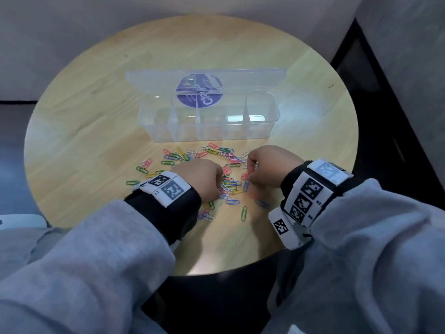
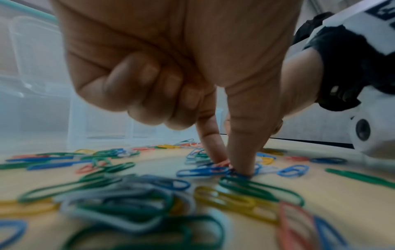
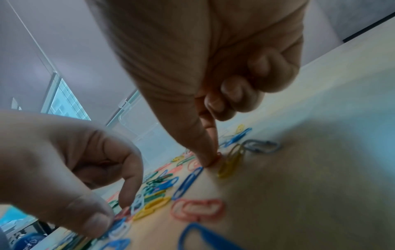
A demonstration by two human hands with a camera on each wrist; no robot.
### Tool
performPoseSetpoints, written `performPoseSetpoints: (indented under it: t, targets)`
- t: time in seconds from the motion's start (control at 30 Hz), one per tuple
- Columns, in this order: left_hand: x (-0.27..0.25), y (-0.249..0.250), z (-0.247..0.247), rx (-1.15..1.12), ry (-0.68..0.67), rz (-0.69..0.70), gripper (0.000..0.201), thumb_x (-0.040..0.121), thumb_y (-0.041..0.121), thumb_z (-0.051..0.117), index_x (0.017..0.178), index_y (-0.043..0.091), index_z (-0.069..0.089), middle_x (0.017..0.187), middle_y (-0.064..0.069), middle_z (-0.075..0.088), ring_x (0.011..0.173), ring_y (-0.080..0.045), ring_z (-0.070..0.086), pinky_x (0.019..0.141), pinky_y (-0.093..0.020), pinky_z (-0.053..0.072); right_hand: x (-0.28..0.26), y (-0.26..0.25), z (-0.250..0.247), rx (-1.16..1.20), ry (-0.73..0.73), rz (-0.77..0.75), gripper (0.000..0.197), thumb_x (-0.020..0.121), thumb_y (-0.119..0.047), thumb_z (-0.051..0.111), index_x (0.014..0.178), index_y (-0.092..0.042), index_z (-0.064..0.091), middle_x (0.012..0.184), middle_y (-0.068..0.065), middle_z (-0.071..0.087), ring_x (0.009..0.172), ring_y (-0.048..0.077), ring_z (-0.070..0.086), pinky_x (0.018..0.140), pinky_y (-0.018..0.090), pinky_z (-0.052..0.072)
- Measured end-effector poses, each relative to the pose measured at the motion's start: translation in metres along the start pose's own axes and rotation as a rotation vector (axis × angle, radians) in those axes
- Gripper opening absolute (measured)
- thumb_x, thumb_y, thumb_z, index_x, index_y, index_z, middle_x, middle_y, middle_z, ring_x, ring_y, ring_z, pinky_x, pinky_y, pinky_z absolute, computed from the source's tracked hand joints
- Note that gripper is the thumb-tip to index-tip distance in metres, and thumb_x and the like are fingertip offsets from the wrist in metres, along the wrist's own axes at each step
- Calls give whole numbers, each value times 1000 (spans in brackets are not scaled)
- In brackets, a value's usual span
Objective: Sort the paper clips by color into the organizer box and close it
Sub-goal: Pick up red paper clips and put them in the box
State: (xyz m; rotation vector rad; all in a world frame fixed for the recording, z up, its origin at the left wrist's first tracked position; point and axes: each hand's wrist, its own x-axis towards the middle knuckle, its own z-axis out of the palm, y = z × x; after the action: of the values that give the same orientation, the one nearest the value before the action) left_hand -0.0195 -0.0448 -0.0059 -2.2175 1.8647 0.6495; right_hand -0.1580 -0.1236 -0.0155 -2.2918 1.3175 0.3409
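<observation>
Paper clips (image 1: 231, 183) in several colours lie loose on the round wooden table (image 1: 96, 112), in front of the clear organizer box (image 1: 209, 135). The box stands open, its lid (image 1: 154, 77) tipped back, and its compartments look bare. My left hand (image 1: 220, 189) reaches into the pile. Its thumb and forefinger (image 2: 213, 148) meet on a clip (image 2: 222, 165) that lies on the table, the other fingers curled. My right hand (image 1: 249, 175) pinches a red clip (image 3: 217, 157) between thumb (image 3: 198, 145) and forefinger, at the table surface.
A blue clip (image 1: 246, 185) and a green clip (image 1: 244, 213) lie near my right hand. More clips spread left toward the table's edge (image 1: 133, 182). A dark cabinet (image 1: 375, 97) stands at the right behind the table. A grey wall lies behind the box.
</observation>
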Motion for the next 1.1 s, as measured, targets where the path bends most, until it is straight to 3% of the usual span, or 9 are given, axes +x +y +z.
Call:
performPoseSetpoints:
  t: [0.07, 0.17, 0.23, 0.47, 0.57, 0.63, 0.8, 0.97, 1.1]
  targets:
    - [-2, -1, 1, -31, -3, -13, 5, 81, 24, 62, 81, 28, 58, 67, 13, 43, 73, -11, 47, 50, -21, 28, 1, 0, 0, 4, -5, -7, 11, 88, -26, 59, 91, -15, 62, 85, -2, 52, 81, 18, 48, 53, 23, 32]
    - [-2, -5, 2, -86, -19, -21, 8, 78, 21, 62, 81, 27, 58, 67, 13, 45, 61, -3, 43, 47, -21, 26, -1, 0, 0, 33, 12, 7, 15, 85, -32, 64, 85, -21, 54, 80, -6, 47, 84, 16, 48, 64, 26, 34]
    - [-2, -6, 2, -98, -22, -22, 9, 77, 22, 64, 81, 27, 58, 67, 13, 46, 58, 0, 41, 47, -21, 26, -2, -2, -1, 27, -17, 11, 15, 86, -32, 64, 84, -20, 55, 73, -8, 45, 83, 16, 49, 59, 26, 35]
    - [-2, -10, 5, -147, -56, -45, 20, 76, 24, 69, 64, 24, 53, 61, 10, 49, 57, -6, 48, 46, -21, 28, -3, -6, -1, 51, -105, -2, 5, 84, -19, 63, 81, -16, 64, 81, 2, 57, 75, 17, 51, 52, 20, 36]
    - [-3, -12, 5, -164, -47, -41, 22, 75, 23, 69, 63, 25, 51, 62, 10, 49, 59, -8, 50, 47, -21, 30, -4, -4, -1, 70, -108, 4, 9, 83, -16, 63, 74, -17, 62, 72, 0, 56, 73, 17, 52, 52, 21, 37]
    - [-5, -11, 5, -173, -23, -26, 20, 74, 23, 67, 65, 26, 49, 62, 9, 47, 63, -12, 51, 48, -22, 30, -3, -2, -1, 77, -114, 9, 11, 83, -16, 63, 72, -17, 62, 63, -4, 52, 71, 17, 52, 51, 21, 37]
    - [-6, -8, 4, -136, -3, 7, 10, 76, 26, 64, 81, 30, 56, 61, 11, 41, 55, -1, 38, 48, -21, 26, -4, 0, -3, 141, -125, 9, 13, 81, -14, 63, 68, -16, 62, 59, -4, 50, 62, 15, 49, 50, 21, 38]
    - [-3, -7, 4, -123, -13, 13, 10, 77, 30, 67, 81, 30, 59, 61, 11, 42, 56, 0, 39, 48, -21, 25, -6, 5, -12, 303, -124, 0, 18, 78, -12, 66, 62, -16, 59, 59, 0, 54, 54, 13, 48, 57, 23, 42]
    - [-2, -3, 4, -112, -21, 47, 12, 76, 29, 70, 80, 30, 59, 62, 11, 44, 57, 1, 38, 49, -19, 27, -5, 8, -11, 480, -198, -10, 11, 80, -5, 65, 72, -12, 60, 62, 4, 58, 54, 18, 53, 61, 28, 47]
